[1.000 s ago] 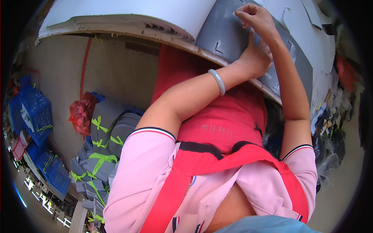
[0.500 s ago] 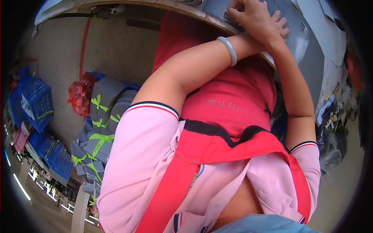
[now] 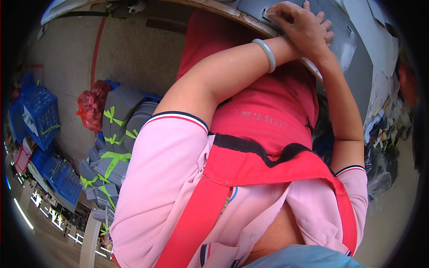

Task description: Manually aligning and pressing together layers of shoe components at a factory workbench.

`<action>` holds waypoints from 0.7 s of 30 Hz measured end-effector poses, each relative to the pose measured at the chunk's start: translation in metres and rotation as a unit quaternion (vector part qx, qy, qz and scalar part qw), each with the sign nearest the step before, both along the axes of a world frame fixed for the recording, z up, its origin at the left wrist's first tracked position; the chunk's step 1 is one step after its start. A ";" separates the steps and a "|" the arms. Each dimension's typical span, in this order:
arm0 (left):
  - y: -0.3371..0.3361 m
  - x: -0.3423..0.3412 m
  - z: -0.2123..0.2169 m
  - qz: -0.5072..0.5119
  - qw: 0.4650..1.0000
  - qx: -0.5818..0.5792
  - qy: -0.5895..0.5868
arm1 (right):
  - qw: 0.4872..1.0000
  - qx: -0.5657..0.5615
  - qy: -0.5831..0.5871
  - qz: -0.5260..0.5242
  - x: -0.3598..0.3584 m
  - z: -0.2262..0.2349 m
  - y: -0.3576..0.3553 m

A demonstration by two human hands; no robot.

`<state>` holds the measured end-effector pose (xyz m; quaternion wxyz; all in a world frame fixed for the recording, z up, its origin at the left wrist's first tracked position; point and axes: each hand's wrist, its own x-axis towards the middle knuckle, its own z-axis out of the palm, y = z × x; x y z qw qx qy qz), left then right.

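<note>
My left hand (image 3: 326, 29), its wrist wearing a pale bangle (image 3: 267, 55), rests on a grey sheet (image 3: 336, 18) at the top. Its fingers are spread flat, and the palm is hidden beneath my other arm. Crossing over it from the right, my right hand (image 3: 298, 23) bends leftward with thumb and fingers curled together. Whatever those fingertips hold, if anything, cannot be made out. They are beside a small dark slot in the sheet; another slot lies to the right. The sheet lies on a worktable with a worn wooden edge (image 3: 241, 17).
Bundles of grey pieces tied with green ribbon (image 3: 117, 154) are stacked on the left. Beside them sits a red plastic bag (image 3: 91, 105). Blue crates (image 3: 42, 114) stand farther left. Scraps and clear plastic (image 3: 386, 123) pile up at the right. A red apron covers my front.
My right hand has shifted slightly right and down, its curled fingers moving off the dark slot. My left hand stays spread on the sheet.
</note>
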<state>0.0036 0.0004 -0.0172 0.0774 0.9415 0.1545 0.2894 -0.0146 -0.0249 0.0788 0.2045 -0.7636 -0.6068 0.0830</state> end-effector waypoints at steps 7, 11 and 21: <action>0.002 0.000 0.008 -0.017 1.000 -0.016 0.010 | 0.986 0.152 0.059 -0.019 -0.004 -0.002 -0.009; 0.001 -0.001 0.002 -0.018 1.000 -0.018 -0.011 | 0.979 0.113 0.041 -0.162 -0.014 0.007 -0.006; -0.005 0.007 -0.001 -0.035 0.986 -0.124 -0.103 | 0.973 0.043 0.219 -0.061 0.104 0.009 -0.047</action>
